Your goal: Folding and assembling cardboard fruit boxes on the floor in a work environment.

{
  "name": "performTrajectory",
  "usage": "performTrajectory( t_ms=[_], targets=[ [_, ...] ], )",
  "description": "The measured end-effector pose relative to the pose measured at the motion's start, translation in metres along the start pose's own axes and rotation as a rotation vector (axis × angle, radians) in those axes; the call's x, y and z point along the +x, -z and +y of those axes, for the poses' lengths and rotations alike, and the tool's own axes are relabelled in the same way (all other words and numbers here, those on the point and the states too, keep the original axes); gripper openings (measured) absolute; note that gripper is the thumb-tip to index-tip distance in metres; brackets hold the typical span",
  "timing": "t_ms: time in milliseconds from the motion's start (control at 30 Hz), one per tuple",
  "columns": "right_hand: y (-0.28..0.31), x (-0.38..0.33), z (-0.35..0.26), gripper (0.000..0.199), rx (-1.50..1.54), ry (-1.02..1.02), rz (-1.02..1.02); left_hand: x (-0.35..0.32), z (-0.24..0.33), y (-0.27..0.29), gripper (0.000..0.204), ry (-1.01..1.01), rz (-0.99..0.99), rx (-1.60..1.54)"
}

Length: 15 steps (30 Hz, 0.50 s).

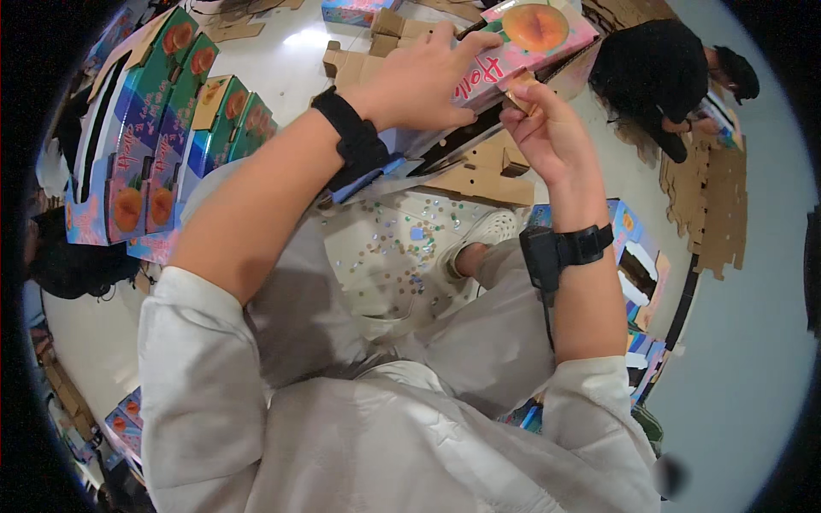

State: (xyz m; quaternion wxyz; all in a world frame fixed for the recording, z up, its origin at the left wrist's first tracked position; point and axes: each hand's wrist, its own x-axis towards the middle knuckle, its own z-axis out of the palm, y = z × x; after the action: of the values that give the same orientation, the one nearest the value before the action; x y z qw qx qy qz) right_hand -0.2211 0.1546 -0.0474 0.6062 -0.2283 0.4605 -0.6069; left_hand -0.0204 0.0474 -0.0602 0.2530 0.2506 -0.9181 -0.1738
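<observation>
A pink printed cardboard box (534, 30), with a large orange fruit picture, tilts at the top of the head view. My left hand (419, 81) spans its left end, thumb on the near side and fingers over the far side. My right hand (552, 128) pinches a small brown cardboard piece (520, 92) against the box's near edge. Whether that piece is a flap of the box or loose, I cannot tell. Below the hands a dark slot runs along the box, and blue printed panels show under my left wrist.
Tall green and blue printed boxes (137, 137) stand at left. Brown cardboard sheets (705, 205) lean at right, near a person in black (650, 73). More printed boxes (641, 274) lie beside my right arm. Small round scraps (402, 248) litter the floor by my shoe (496, 229).
</observation>
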Motion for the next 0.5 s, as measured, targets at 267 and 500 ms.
performTrajectory(
  t_ms=[267, 500],
  targets=[
    [-0.003, 0.005, -0.013, 0.017, 0.047, -0.014, 0.006, 0.020, -0.009, 0.013, 0.094, -0.050, -0.067, 0.003],
    [0.003, 0.017, -0.009, 0.025, 0.075, -0.091, 0.010, 0.032, -0.022, 0.009, 0.094, -0.087, -0.080, 0.041]
  ],
)
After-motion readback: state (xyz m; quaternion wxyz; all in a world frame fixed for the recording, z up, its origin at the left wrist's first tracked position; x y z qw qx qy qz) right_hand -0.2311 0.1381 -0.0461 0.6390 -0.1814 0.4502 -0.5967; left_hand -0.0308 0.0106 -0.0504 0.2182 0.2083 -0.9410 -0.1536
